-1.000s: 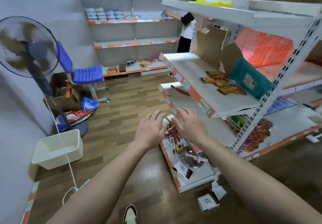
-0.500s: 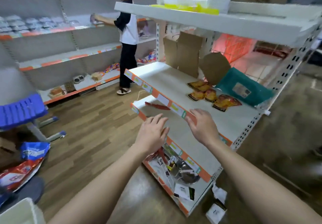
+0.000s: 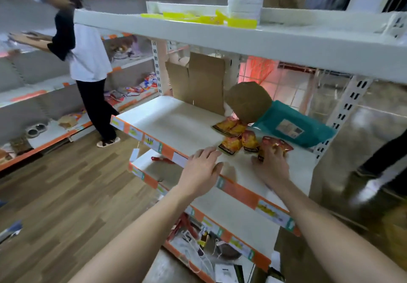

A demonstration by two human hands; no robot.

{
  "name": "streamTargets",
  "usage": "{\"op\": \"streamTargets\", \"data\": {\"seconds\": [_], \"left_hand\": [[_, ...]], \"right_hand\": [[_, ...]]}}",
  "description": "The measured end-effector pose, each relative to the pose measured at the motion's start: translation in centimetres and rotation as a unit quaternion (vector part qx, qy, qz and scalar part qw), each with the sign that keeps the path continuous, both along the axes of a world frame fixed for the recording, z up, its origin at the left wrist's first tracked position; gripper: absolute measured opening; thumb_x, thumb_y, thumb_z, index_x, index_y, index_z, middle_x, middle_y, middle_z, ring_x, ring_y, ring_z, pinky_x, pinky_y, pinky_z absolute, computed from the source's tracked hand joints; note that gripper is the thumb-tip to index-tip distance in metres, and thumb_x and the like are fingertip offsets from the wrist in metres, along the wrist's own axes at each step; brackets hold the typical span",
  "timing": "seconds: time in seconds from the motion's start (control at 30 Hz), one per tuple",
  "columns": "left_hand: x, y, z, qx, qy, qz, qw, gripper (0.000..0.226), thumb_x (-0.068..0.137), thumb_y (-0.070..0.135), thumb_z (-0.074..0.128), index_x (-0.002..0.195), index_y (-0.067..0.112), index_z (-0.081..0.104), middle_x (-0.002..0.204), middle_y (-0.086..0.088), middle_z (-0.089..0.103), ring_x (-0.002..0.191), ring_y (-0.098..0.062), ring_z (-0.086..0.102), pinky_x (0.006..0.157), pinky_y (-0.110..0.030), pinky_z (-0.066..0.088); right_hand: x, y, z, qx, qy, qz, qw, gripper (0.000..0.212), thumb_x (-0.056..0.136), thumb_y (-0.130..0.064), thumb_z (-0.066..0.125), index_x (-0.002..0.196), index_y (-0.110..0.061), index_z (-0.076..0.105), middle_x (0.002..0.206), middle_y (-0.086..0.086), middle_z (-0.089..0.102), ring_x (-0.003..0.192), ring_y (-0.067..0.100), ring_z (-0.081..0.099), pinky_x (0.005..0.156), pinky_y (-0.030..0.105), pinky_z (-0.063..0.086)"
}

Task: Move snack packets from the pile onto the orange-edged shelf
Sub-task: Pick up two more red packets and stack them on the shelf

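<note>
Right grip (image 3: 272, 164) curls over a red snack packet (image 3: 278, 144) lying on the orange-edged shelf (image 3: 176, 124) just beside other packets (image 3: 232, 144) — left grip (image 3: 201, 168), fingers spread, rests on its front edge.

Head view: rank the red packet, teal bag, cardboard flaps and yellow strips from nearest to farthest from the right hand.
1. red packet, held in the right hand at the shelf's right end.
2. teal bag, just behind, to the right.
3. cardboard flaps, back of the shelf, left.
4. yellow strips, on the shelf above.
</note>
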State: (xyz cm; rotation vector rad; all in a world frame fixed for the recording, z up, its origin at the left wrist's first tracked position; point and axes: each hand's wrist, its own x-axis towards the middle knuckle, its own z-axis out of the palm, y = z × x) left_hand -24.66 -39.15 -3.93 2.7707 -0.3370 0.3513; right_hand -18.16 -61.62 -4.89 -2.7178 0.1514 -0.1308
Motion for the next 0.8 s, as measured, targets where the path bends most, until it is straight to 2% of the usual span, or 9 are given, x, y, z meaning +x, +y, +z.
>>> {"op": "streamTargets", "data": {"seconds": [0.13,0.27,0.37,0.47,0.57,0.67,0.73,0.8], "left_hand": [[2.6,-0.9,-0.3,-0.01,-0.004,-0.032,0.999,0.041,0.103,0.037,0.042,0.139,0.019,0.053,0.147,0.0,0.049,0.133,-0.027,0.044,0.104,-0.044,0.041],[5.4,-2.0,-0.1,0.0,0.019,-0.068,0.998,0.039,0.104,0.039,0.041,0.138,0.024,0.052,0.146,0.004,0.047,0.133,-0.023,0.04,0.106,-0.04,0.035],[7.3,-2.6,-0.1,0.008,0.005,-0.097,0.995,0.036,0.103,0.04,0.041,0.131,0.023,0.056,0.138,0.005,0.051,0.126,-0.022,0.044,0.1,-0.039,0.038],[9.4,-3.4,0.3,-0.017,0.004,-0.119,0.993,0.032,0.101,0.038,0.046,0.12,0.018,0.061,0.126,0.001,0.059,0.118,-0.024,0.051,0.095,-0.039,0.042],[11.5,-5.0,0.8,-0.069,0.052,-0.091,0.992,0.027,0.098,0.036,0.054,0.112,0.013,0.062,0.116,-0.006,0.062,0.109,-0.026,0.055,0.089,-0.037,0.044],[13.1,-6.7,1.3,-0.11,0.086,-0.052,0.989,0.029,0.096,0.034,0.061,0.114,0.011,0.061,0.113,-0.008,0.063,0.107,-0.027,0.058,0.086,-0.035,0.046],[14.0,-7.5,1.4,-0.124,0.099,-0.033,0.987,0.032,0.094,0.034,0.063,0.116,0.011,0.057,0.111,-0.007,0.061,0.105,-0.026,0.059,0.082,-0.033,0.045],[14.9,-8.1,1.5,-0.141,0.109,-0.017,0.984,0.037,0.093,0.036,0.066,0.117,0.01,0.055,0.11,-0.008,0.06,0.103,-0.026,0.059,0.078,-0.031,0.045]], "right_hand": [[0.7,-0.5,-0.2,0.016,0.007,-0.031,0.999,0.071,0.089,-0.052,0.058,0.15,-0.029,0.032,0.155,0.011,0.029,0.137,0.037,0.029,0.109,0.053,0.039],[0.3,-0.4,-0.3,0.029,-0.01,-0.038,0.999,0.065,0.091,-0.05,0.059,0.149,-0.03,0.037,0.15,0.013,0.035,0.128,0.037,0.034,0.104,0.047,0.041],[-0.2,-0.2,-0.6,0.025,-0.041,-0.046,0.998,0.055,0.092,-0.05,0.061,0.142,-0.028,0.052,0.147,0.012,0.041,0.124,0.036,0.039,0.103,0.044,0.041],[-0.4,-0.6,-0.8,0.062,-0.075,-0.07,0.993,0.038,0.093,-0.034,0.064,0.127,-0.017,0.065,0.135,0.015,0.052,0.118,0.036,0.045,0.097,0.043,0.044],[-0.3,-0.8,-0.6,0.104,-0.039,-0.122,0.986,0.052,0.09,-0.025,0.067,0.137,-0.013,0.046,0.134,0.015,0.049,0.122,0.032,0.043,0.1,0.042,0.041],[-0.2,-0.6,-0.4,0.127,-0.015,-0.135,0.983,0.075,0.087,-0.029,0.071,0.147,-0.011,0.032,0.138,0.014,0.046,0.126,0.03,0.043,0.106,0.04,0.037],[-0.2,-0.7,-0.4,0.15,-0.02,-0.14,0.979,0.076,0.088,-0.03,0.071,0.15,-0.01,0.03,0.141,0.012,0.047,0.128,0.029,0.044,0.108,0.039,0.036],[-0.3,-1.0,-0.2,0.159,-0.031,-0.141,0.977,0.067,0.09,-0.029,0.07,0.146,-0.009,0.038,0.136,0.011,0.051,0.126,0.029,0.048,0.106,0.037,0.039]]}}
